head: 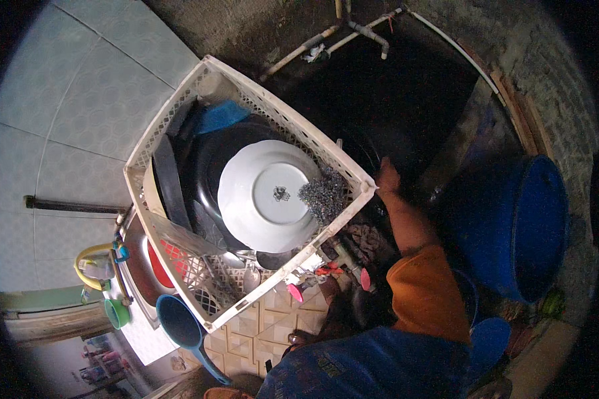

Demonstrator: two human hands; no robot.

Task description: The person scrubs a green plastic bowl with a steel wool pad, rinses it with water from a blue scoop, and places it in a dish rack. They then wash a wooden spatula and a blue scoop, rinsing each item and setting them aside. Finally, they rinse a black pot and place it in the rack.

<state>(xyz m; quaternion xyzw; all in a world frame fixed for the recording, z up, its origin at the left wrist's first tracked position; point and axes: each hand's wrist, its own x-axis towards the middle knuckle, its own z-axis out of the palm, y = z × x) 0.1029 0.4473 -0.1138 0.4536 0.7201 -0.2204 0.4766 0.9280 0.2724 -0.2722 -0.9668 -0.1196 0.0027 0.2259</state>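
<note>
My right hand (389, 178), at the end of an arm in an orange sleeve, is beside the near right corner of a white plastic basket (292, 273). Its fingers meet deep shadow, so what they touch cannot be told. My left hand is out of view. Filling much of the basket are an upturned white bowl or plate (244, 199), a mesh scouring pad (324, 197), black cookware (204, 169), a blue plastic item (223, 117) and a metal spoon (252, 278).
A big blue barrel (516, 229) stands at the right. Left of the basket are a metal sink (139, 264), a blue dipper (179, 319) and a green cup (117, 314). Pipes (364, 32) run along the back wall. Pink-handled taps (364, 279) sit below the basket's corner.
</note>
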